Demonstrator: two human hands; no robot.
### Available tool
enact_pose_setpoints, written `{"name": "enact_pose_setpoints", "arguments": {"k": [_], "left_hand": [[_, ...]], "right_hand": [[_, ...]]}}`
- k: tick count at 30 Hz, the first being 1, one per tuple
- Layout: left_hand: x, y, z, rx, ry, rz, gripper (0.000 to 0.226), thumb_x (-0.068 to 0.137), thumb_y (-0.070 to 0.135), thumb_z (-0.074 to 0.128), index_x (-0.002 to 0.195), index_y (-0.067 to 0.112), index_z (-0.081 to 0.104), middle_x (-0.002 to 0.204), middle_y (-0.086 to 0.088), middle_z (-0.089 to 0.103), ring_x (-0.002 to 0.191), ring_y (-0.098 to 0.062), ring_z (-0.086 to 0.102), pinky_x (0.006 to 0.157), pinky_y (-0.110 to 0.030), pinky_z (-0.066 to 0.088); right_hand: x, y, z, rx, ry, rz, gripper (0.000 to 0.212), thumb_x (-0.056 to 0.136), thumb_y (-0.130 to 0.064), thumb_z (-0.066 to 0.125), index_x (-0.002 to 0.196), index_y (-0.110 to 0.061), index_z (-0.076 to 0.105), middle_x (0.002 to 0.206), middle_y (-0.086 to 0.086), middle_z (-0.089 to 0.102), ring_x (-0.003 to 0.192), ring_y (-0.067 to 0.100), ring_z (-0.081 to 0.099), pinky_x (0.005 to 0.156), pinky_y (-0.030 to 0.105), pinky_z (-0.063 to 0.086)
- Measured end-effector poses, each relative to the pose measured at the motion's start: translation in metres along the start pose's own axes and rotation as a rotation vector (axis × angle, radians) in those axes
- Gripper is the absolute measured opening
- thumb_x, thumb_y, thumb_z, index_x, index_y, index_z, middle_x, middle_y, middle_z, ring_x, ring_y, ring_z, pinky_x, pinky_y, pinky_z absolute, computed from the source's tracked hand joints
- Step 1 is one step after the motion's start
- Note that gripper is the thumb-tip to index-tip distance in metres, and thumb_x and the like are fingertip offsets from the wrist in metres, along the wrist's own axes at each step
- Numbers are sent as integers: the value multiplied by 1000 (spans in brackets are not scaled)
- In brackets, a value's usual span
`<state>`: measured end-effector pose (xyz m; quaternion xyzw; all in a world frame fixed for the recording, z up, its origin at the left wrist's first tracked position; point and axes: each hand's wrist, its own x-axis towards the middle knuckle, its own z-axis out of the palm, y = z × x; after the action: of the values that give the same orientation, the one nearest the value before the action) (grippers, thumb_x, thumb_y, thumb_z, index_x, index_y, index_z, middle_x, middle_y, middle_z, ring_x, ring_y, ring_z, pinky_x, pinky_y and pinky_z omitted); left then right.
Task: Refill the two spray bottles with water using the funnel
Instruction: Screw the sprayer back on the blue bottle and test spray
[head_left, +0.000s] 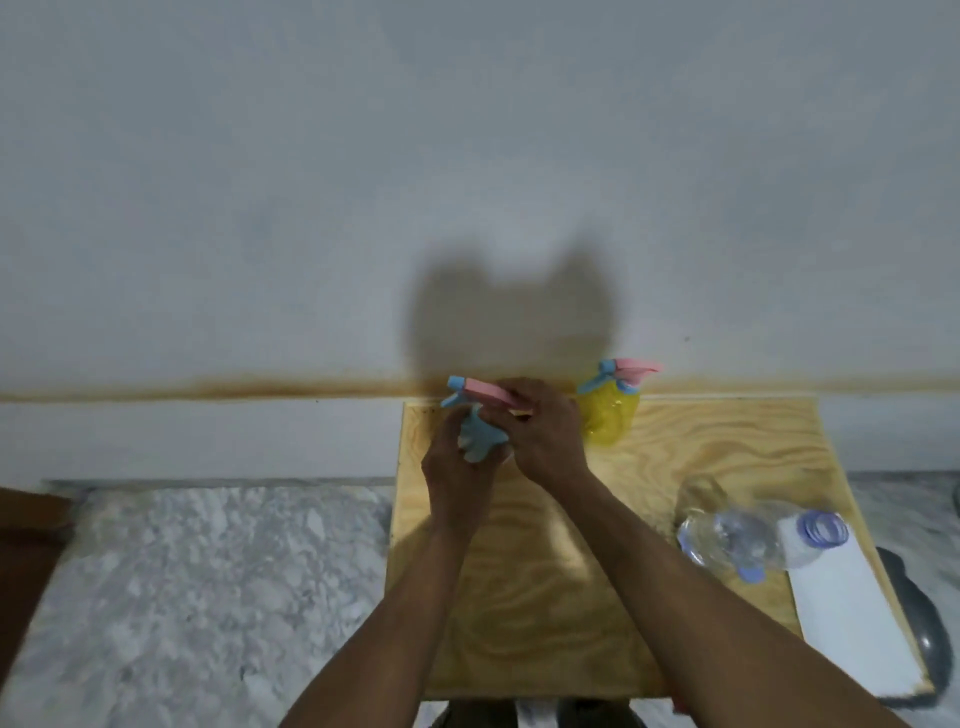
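Observation:
Both my hands meet at the far left of a small wooden table (675, 457). My left hand (457, 467) wraps the body of a spray bottle, almost all of it hidden by the fingers. My right hand (540, 431) grips its pink and blue spray head (480, 391) from the right. A second spray bottle (610, 410), yellow with a pink and blue head, stands upright just right of my hands by the wall. A clear plastic water bottle (737, 532) lies on its side at the right. I see no funnel clearly.
A white sheet (852, 613) lies along the table's right edge, partly under the water bottle. The table stands against a pale wall (467, 156) on a marble floor (208, 571). A dark grey object (914, 603) lies on the floor to the right.

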<state>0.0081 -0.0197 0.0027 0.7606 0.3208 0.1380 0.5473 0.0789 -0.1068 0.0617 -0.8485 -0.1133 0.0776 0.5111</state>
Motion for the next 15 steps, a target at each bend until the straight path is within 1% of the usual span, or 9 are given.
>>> {"name": "enact_pose_setpoints", "arguments": {"k": [3,6,7,9,10,11,13,15], "left_hand": [[15,-5,10,49,23,-55,67,67,26,85,130,20,62,117,0,71,106,-20,67,83,-21,46],[26,-6,19,65,32,-91,63,69,27,81,129,17,63,112,-4,73,103,-23,68,77,-11,38],[29,-6,21,75,34,-103,62,71,27,80,130,17,63,112,-4,73,104,-24,68,76,-10,37],[32,-7,23,104,38,-110,61,73,21,80,131,18,62,115,-4,73,107,-25,67,81,-15,38],[33,-7,24,114,44,-107,61,73,20,80,131,18,62,116,-4,72,108,-26,66,83,-19,39],[34,-7,24,111,50,-114,59,73,23,78,130,18,62,115,-4,72,108,-26,66,83,-22,41],[34,-5,24,86,59,-119,59,69,40,67,124,18,64,108,-5,73,102,-26,67,80,-30,48],[35,-6,25,76,57,-100,65,65,52,51,117,17,65,101,-6,72,96,-26,67,79,-37,51]], "right_hand": [[17,9,7,-27,-17,-2,25,74,-16,81,98,-15,76,90,2,73,81,16,66,68,14,44],[28,15,12,-68,-21,3,25,76,-17,80,100,-16,75,93,1,74,84,15,66,73,21,48],[31,17,14,-73,-23,6,26,76,-16,80,101,-16,74,95,0,74,84,14,66,74,19,47],[34,19,16,-57,-36,11,26,76,-13,80,101,-14,74,96,1,74,83,11,64,73,13,45],[35,20,17,-49,-42,12,26,76,-11,80,101,-13,74,96,1,74,84,11,64,74,14,46],[36,22,17,-45,-47,13,26,76,-10,79,101,-13,74,96,1,74,85,12,66,75,18,48],[39,24,20,-46,-51,8,26,77,-10,78,102,-13,74,96,2,74,88,17,68,79,27,53],[42,25,22,-52,-55,9,26,78,-10,77,104,-14,73,98,2,73,90,20,68,81,31,54]]}}
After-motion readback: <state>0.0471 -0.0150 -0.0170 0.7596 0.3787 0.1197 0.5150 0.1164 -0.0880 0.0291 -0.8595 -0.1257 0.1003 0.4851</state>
